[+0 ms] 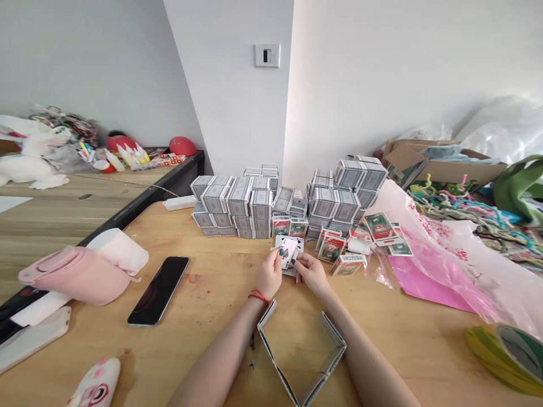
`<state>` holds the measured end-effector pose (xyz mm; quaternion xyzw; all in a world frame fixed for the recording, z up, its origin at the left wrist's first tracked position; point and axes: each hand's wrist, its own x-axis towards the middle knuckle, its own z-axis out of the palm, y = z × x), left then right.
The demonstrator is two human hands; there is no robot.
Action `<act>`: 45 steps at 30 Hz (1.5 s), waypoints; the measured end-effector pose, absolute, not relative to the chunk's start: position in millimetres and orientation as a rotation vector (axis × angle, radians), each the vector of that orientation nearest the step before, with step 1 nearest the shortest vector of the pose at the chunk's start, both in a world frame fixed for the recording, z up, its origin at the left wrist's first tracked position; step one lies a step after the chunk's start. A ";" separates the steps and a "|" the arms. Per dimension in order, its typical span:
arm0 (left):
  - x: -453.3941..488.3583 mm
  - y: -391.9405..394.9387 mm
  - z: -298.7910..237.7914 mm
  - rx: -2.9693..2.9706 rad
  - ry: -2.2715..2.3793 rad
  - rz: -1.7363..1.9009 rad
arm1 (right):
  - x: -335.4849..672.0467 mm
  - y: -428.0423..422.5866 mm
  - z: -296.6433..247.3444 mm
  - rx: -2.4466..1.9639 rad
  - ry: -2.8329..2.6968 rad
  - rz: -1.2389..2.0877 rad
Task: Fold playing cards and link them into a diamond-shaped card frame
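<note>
Playing cards (287, 252) are pinched between my two hands over the middle of the table, an ace of spades face up on top. My left hand (270, 272), with a red string at the wrist, grips their left side. Fingers of my right hand (311, 272) close on the lower right edge. More face-up cards show just behind. Between my forearms stands an angular open frame (302, 362) of folded cards. Beyond my hands rise stacks of grey-backed card blocks (250, 206) and, to the right, another such stack (335, 200). Green-and-red card boxes (333, 247) lie near my right hand.
A black phone (158, 291), a pink visor (78, 275) and a white paper roll (121, 251) lie at left. Pink plastic (428, 265), yellow tape (507, 356) and a cardboard box (460, 169) are at right. A wall stands behind the stacks.
</note>
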<state>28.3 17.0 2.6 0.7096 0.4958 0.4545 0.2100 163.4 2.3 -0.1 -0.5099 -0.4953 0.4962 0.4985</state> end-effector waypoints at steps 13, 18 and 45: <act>33.5 13.8 6.3 1.841 1.214 1.306 | 165.3 3.8 1.6 -1.194 -1.313 1.295; 32.6 16.1 5.6 1.789 1.243 1.314 | 165.9 1.5 4.9 -1.176 -1.373 1.306; 34.0 18.5 -0.8 1.634 1.062 1.251 | 151.9 2.4 -0.5 -1.403 -1.147 1.088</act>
